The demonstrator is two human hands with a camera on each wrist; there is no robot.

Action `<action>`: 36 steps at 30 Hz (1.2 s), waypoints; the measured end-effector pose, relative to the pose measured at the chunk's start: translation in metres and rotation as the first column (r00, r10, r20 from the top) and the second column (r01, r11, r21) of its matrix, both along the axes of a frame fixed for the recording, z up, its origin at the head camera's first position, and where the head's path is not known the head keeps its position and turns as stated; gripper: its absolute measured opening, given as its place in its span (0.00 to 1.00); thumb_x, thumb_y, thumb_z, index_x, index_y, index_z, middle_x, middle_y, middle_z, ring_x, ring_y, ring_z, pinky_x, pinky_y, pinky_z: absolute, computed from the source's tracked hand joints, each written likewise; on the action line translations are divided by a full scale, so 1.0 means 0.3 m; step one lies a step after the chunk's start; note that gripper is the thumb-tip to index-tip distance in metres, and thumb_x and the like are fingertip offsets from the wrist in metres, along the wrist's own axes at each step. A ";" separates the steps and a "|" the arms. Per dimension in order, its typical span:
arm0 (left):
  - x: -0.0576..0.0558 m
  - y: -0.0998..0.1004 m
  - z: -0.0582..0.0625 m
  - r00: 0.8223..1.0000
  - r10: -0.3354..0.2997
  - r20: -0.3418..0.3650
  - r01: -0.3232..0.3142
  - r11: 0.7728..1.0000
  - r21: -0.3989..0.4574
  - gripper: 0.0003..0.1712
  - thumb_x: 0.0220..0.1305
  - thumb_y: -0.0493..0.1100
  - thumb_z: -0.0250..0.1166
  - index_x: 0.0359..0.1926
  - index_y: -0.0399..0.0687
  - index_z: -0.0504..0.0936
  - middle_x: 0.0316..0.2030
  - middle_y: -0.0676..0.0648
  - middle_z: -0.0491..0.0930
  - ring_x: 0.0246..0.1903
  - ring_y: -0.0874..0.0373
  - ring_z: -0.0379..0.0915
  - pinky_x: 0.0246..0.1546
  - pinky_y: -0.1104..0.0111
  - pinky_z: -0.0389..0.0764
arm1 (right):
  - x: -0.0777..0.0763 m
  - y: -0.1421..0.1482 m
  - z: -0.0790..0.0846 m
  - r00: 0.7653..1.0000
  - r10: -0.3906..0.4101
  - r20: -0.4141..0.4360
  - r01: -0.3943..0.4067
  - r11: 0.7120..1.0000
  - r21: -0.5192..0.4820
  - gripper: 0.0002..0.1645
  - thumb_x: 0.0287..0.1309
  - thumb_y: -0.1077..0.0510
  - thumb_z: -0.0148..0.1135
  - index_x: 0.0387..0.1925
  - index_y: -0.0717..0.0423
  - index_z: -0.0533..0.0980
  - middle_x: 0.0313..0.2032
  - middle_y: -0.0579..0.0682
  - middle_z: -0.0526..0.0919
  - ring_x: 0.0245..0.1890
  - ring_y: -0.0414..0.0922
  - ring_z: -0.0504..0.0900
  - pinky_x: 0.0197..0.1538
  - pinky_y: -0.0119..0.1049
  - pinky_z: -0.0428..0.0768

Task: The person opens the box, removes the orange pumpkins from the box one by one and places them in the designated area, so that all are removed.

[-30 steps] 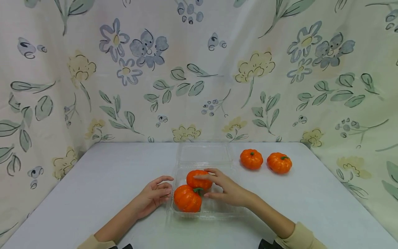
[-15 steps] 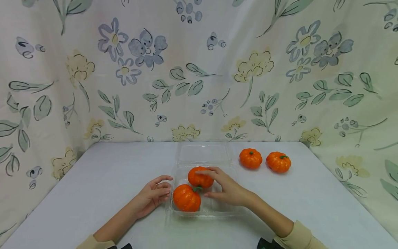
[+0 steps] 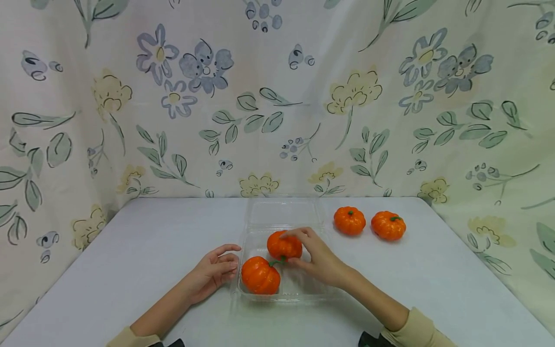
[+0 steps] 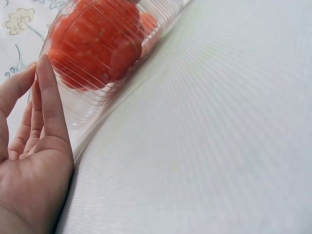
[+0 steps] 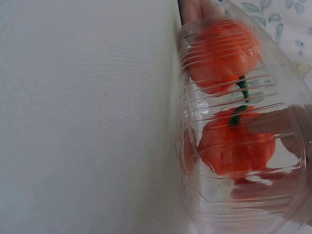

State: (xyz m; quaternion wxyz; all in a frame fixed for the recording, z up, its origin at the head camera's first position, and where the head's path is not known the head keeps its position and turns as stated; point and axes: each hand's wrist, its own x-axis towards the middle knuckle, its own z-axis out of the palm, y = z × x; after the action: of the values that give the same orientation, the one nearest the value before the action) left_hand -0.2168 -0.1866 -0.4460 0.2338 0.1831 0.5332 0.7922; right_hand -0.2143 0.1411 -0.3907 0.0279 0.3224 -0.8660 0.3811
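A clear plastic clamshell box (image 3: 299, 294) stands on the table with its lid (image 3: 284, 212) folded back. Two orange pumpkins with green stems are inside. My right hand (image 3: 323, 262) reaches in and grips the rear pumpkin (image 3: 282, 247), thumb near its stem and fingers over the top. The other pumpkin (image 3: 260, 277) sits in the front left corner. My left hand (image 3: 210, 274) rests at the box's left side, fingers loosely extended, fingertips right at the wall, as the left wrist view also shows. Through the ribbed wall (image 5: 209, 209), the right wrist view shows both pumpkins, stems facing each other.
Two more pumpkins, one (image 3: 349, 221) beside the lid and another (image 3: 388, 226) farther right, sit at the back of the white table (image 3: 173, 231). A floral curtain (image 3: 277, 111) hangs behind the table's far edge.
My right hand has shifted the rear pumpkin rightward and slightly back inside the box, its fingers closing more around it. The left hand and front pumpkin stay put.
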 end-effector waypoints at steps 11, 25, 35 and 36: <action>0.002 0.001 0.001 1.000 0.000 -0.005 0.000 1.000 0.002 0.17 0.78 0.30 0.55 0.59 0.53 0.75 0.41 0.55 0.82 0.37 0.66 0.83 0.46 0.76 0.86 | 0.000 0.002 0.009 1.000 -0.016 0.004 0.016 1.000 -0.026 0.26 0.68 0.65 0.69 0.64 0.52 0.74 0.60 0.57 0.74 0.63 0.58 0.76 0.65 0.62 0.79; 0.005 0.000 0.002 1.000 -0.006 -0.010 0.006 1.000 0.008 0.18 0.78 0.29 0.55 0.59 0.54 0.76 0.41 0.55 0.82 0.37 0.66 0.83 0.45 0.76 0.86 | -0.013 0.020 0.015 0.998 0.005 0.066 -0.002 0.999 -0.043 0.27 0.74 0.60 0.63 0.70 0.53 0.73 0.58 0.57 0.77 0.58 0.54 0.77 0.60 0.55 0.84; 0.003 0.000 0.002 1.000 -0.003 -0.011 0.003 1.000 0.000 0.17 0.78 0.30 0.55 0.59 0.54 0.76 0.41 0.55 0.82 0.37 0.66 0.83 0.46 0.76 0.86 | -0.019 0.024 0.019 0.998 0.011 0.063 -0.010 1.000 -0.020 0.27 0.77 0.63 0.56 0.73 0.58 0.71 0.69 0.58 0.77 0.64 0.56 0.78 0.64 0.48 0.83; 0.003 0.000 0.002 1.000 -0.002 -0.011 0.002 1.000 -0.002 0.17 0.78 0.30 0.55 0.59 0.54 0.76 0.41 0.55 0.82 0.37 0.66 0.83 0.46 0.76 0.86 | -0.018 0.024 0.020 0.997 0.015 0.069 -0.013 1.000 -0.022 0.27 0.77 0.64 0.56 0.74 0.58 0.70 0.69 0.58 0.77 0.65 0.57 0.78 0.64 0.49 0.82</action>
State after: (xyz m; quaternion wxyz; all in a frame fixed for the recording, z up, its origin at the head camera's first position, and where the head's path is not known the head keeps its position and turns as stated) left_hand -0.2158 -0.1865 -0.4454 0.2317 0.1877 0.5350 0.7905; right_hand -0.2199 0.1483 -0.3846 -0.0015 0.3147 -0.8601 0.4014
